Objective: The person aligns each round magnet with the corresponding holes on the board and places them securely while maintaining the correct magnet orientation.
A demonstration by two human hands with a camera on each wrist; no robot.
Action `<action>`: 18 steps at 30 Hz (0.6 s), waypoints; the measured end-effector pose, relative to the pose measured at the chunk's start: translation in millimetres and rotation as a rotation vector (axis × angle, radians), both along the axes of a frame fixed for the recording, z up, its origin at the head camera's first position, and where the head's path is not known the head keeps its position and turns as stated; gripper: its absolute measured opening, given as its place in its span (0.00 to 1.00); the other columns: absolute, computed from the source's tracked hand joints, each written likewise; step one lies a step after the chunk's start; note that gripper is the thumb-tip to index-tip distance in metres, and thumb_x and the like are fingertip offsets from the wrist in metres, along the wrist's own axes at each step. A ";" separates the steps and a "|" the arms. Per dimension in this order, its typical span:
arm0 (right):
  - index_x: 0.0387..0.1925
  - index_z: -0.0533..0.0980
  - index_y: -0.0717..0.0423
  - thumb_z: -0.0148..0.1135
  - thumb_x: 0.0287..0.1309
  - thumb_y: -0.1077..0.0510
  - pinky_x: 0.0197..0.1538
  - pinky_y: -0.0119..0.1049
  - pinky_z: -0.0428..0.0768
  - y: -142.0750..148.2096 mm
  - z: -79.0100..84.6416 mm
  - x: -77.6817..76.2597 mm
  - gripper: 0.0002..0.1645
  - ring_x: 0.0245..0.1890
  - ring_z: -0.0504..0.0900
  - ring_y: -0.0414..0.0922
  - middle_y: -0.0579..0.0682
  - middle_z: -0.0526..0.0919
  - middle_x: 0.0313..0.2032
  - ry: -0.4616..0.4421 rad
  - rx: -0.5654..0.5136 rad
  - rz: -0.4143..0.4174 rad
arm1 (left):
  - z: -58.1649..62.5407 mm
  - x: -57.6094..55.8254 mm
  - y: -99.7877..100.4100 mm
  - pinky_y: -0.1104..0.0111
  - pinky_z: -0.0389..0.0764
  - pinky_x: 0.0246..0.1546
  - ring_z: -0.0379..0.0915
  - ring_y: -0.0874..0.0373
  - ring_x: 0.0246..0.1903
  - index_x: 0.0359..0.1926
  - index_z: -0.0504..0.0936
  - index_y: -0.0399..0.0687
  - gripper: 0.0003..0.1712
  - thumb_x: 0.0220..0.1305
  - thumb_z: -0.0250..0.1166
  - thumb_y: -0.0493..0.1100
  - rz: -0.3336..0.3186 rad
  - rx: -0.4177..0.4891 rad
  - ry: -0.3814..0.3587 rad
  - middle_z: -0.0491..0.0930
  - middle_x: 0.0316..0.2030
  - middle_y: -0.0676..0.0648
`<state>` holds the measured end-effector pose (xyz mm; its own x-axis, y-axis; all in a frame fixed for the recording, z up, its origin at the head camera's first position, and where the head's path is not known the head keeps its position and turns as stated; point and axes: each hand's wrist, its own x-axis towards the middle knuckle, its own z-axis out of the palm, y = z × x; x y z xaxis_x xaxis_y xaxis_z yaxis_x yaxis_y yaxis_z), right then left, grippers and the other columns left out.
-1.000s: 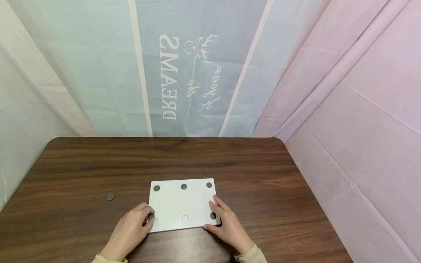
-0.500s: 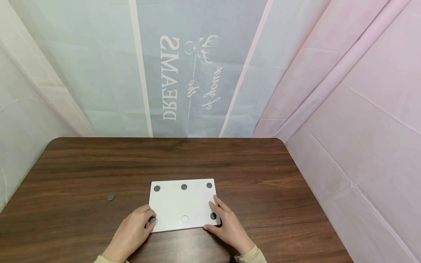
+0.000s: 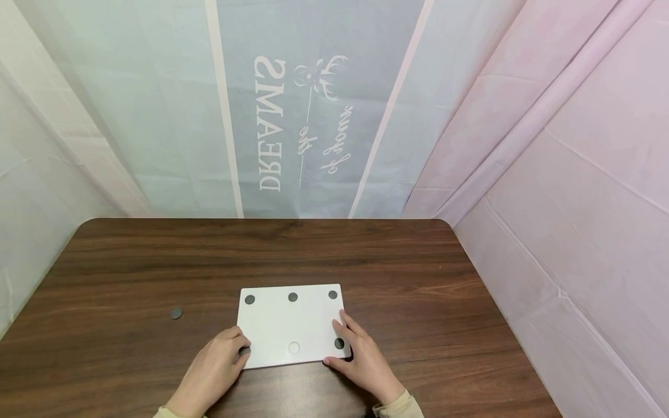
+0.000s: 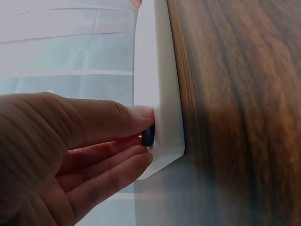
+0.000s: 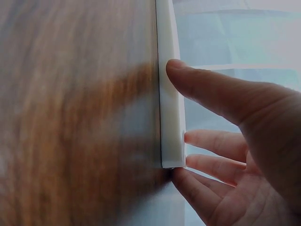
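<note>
A white rectangular board (image 3: pixel 287 322) lies flat on the table. At its near left corner, my left hand (image 3: pixel 211 368) pinches a dark round disc (image 4: pixel 148 135) between thumb and fingers, against the board's top face. The left fingers hide most of that disc and the spot beneath it in the head view. My right hand (image 3: pixel 366 360) holds the near right corner, the thumb (image 5: pixel 176 65) on the front edge and fingers along the right side. Matching discs sit in the board, including one (image 3: pixel 339 343) beside the right hand. One round recess (image 3: pixel 294 348) at the near middle is bare.
Another dark disc (image 3: pixel 176 313) lies loose on the wooden table (image 3: pixel 397 261), left of the board. Fabric walls stand behind the table and on both sides, the back one (image 3: pixel 308 145) printed with lettering.
My left hand has shifted slightly right and lowered the disc from the board's left edge onto the near left corner. The right hand stays in place.
</note>
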<state>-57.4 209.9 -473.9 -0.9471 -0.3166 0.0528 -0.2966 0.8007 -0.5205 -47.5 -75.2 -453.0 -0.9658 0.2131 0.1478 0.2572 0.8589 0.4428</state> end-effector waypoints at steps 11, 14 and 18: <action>0.59 0.71 0.57 0.71 0.44 0.44 0.56 0.47 0.76 0.1 0.0 -0.5 0.41 0.62 0.70 0.53 0.58 0.64 0.65 -0.007 -0.009 0.001 | 1.5 0.5 -0.9 0.74 0.75 0.26 0.69 0.70 0.25 0.25 0.83 0.47 0.06 0.44 0.73 0.35 0.002 0.013 -0.026 0.73 0.25 0.59; 0.59 0.71 0.57 0.71 0.44 0.44 0.57 0.47 0.76 0.3 -0.4 -0.6 0.41 0.62 0.70 0.53 0.58 0.64 0.66 -0.011 -0.009 0.000 | 1.6 -0.2 -2.4 0.75 0.74 0.25 0.67 0.71 0.24 0.26 0.83 0.48 0.06 0.45 0.72 0.35 0.004 0.042 -0.054 0.73 0.25 0.60; 0.59 0.70 0.56 0.70 0.45 0.43 0.57 0.47 0.76 0.4 -0.6 -0.2 0.41 0.62 0.70 0.53 0.58 0.64 0.66 -0.023 -0.009 -0.002 | 0.9 -1.5 -7.4 0.77 0.71 0.23 0.63 0.72 0.22 0.26 0.83 0.48 0.06 0.46 0.72 0.35 0.029 0.085 -0.076 0.73 0.24 0.59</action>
